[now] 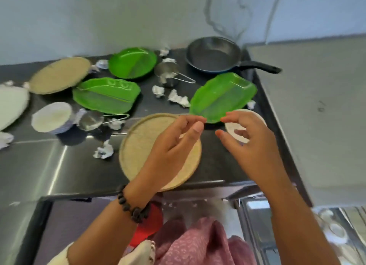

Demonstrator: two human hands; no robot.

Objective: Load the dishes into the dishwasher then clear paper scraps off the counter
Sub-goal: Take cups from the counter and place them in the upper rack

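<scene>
A green leaf-shaped plate lies at the right of the black counter, its near tip between my two hands. My left hand hovers over a round beige plate, fingers loosely bent, fingertips close to the green plate's tip. My right hand hangs above a small white dish, thumb and fingers apart, holding nothing. Two more green plates lie further back. Crumpled paper scraps are scattered among the dishes.
A dark frying pan sits at the back right. Two steel measuring cups, a white bowl, a second beige plate and a white plate fill the left. A dishwasher rack shows at the lower right.
</scene>
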